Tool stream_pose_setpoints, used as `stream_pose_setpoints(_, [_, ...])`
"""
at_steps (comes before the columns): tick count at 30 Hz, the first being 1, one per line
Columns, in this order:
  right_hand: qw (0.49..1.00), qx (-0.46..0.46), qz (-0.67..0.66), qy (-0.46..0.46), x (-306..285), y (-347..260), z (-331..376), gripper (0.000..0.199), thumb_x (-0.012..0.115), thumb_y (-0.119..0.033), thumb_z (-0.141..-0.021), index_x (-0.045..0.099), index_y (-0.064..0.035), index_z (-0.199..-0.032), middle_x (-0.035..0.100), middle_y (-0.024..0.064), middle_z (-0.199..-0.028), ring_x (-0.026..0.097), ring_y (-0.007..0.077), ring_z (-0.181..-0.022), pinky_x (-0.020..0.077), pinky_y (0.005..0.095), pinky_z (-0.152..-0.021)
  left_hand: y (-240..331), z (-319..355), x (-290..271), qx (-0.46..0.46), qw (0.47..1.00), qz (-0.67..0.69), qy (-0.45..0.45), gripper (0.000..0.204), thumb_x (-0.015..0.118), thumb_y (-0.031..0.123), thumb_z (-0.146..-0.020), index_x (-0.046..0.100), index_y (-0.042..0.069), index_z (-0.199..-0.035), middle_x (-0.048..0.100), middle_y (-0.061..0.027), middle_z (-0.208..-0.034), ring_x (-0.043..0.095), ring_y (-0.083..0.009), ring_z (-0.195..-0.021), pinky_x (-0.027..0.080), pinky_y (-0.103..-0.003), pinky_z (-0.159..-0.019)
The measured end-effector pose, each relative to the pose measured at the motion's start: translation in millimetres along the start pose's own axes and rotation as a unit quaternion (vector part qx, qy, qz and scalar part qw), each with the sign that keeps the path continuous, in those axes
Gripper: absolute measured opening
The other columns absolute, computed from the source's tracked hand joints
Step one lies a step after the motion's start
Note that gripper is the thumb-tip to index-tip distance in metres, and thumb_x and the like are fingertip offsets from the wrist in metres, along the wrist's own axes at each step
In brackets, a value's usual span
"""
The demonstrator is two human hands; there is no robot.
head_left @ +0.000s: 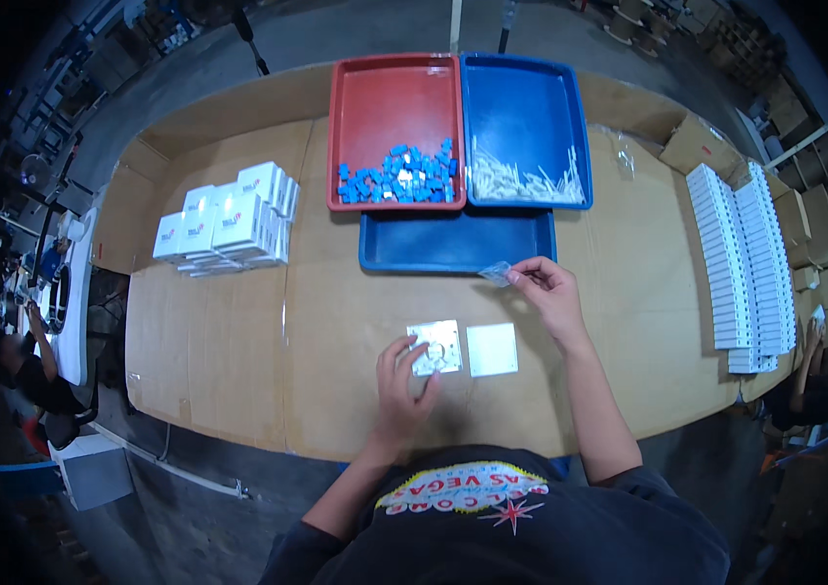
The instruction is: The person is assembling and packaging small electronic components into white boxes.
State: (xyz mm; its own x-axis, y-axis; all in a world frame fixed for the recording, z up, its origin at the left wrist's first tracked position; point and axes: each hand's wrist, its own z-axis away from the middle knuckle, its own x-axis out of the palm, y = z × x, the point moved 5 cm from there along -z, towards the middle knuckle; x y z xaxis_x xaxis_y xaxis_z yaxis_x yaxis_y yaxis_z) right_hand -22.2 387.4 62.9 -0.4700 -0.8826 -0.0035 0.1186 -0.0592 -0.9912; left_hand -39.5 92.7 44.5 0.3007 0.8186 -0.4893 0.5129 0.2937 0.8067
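Note:
My right hand (552,299) pinches a small clear plastic bag (495,274) between thumb and fingers, near the front edge of an empty-looking blue tray (453,255). My left hand (402,387) is open, fingers apart, at the left side of a square white plastic housing (446,339). Its fingertips reach over that housing; whether they touch it I cannot tell. Right beside the housing lies a flat square white plate (492,350). What the bag contains is too small to make out.
Behind stand a red tray (394,97) with small blue parts (404,175) and a blue tray (521,97) with thin white sticks (531,183). White boxes (238,219) are stacked at left, rows of white pieces (741,263) at right. Cardboard (209,361) covers the table. Other people work at both sides.

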Motion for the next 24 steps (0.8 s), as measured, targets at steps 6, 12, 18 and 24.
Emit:
stream_pose_setpoints(6, [0.986,0.077,-0.100,-0.110,44,-8,50,0.014,0.074,-0.003,-0.097,0.071,0.0015,-0.109,0.073,0.0040,-0.101,0.069,0.0093,-0.092,0.0554,0.0224,-0.082,30,-41,27,-0.131,0.965,0.228,-0.007,0.039,0.072,0.012,-0.094,0.064,-0.002,-0.130,0.063,-0.0162,-0.126,0.065,-0.0238,-0.112,0.053,-0.036,-0.096])
stream_pose_setpoints(12, [0.988,0.074,0.044,-0.132,48,-11,58,0.011,0.072,-0.003,-0.098,0.070,0.0030,-0.107,0.072,0.0056,-0.097,0.068,0.0093,-0.086,0.0558,0.0244,-0.078,18,-44,42,-0.199,0.949,0.241,-0.041,0.026,0.068,0.019,-0.104,0.069,-0.002,-0.120,0.071,-0.0039,-0.078,0.063,-0.0075,-0.069,0.051,-0.025,-0.063])
stream_pose_setpoints(18, [0.996,-0.003,-0.074,0.050,41,-17,55,0.010,0.069,-0.004,-0.100,0.068,0.0016,-0.109,0.070,0.0036,-0.089,0.065,0.0085,-0.083,0.0540,0.0241,-0.077,28,-44,35,-0.247,0.923,0.291,0.040,0.024,0.061,0.022,-0.109,0.069,-0.002,-0.108,0.068,-0.0020,-0.069,0.056,-0.0040,-0.058,0.044,-0.022,-0.053])
stream_pose_setpoints(24, [0.988,0.058,-0.025,-0.138,65,-21,74,0.015,0.070,-0.012,-0.102,0.069,0.0002,-0.110,0.070,0.0030,-0.091,0.064,0.0080,-0.081,0.0526,0.0229,-0.074,42,-54,21,-0.232,0.905,0.339,0.114,0.024,0.056,0.023,-0.112,0.062,0.000,-0.115,0.064,0.0010,-0.066,0.052,-0.0007,-0.058,0.038,-0.021,-0.051])
